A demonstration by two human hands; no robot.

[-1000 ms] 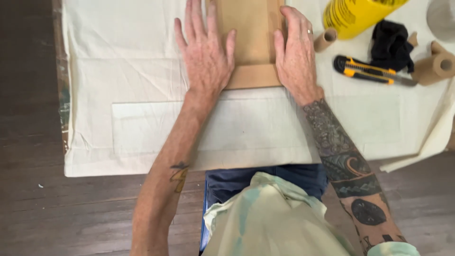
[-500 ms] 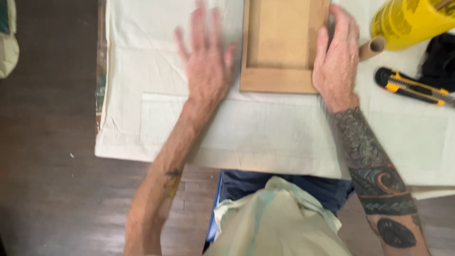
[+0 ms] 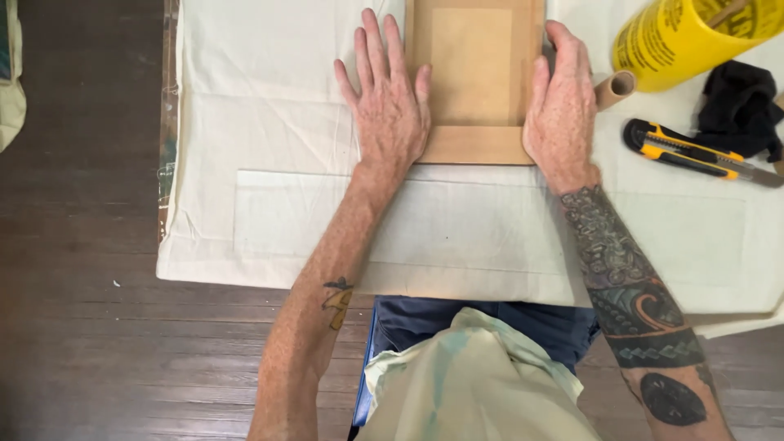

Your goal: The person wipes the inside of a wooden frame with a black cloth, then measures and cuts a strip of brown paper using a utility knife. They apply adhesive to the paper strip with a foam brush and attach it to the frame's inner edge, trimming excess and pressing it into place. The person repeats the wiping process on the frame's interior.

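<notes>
A wooden frame [image 3: 476,147] with a tan mesh panel lies flat on a cream cloth [image 3: 269,122] spread over a table. My left hand [image 3: 390,106] rests flat, fingers spread, against the frame's left side. At the frame's right side my right hand [image 3: 562,106] presses along the edge, fingers extended. Neither hand closes around anything.
A yellow cylindrical container [image 3: 686,37] lies at the upper right with a cardboard tube [image 3: 614,86] beside it. A yellow and black utility knife [image 3: 694,153] and a black rag [image 3: 739,102] sit to the right. Dark wooden floor [image 3: 82,286] surrounds the table.
The view shifted so the table sits further right, then back left. My left hand moved from the cloth back against the frame's left edge. The right hand stayed at the frame's right side.
</notes>
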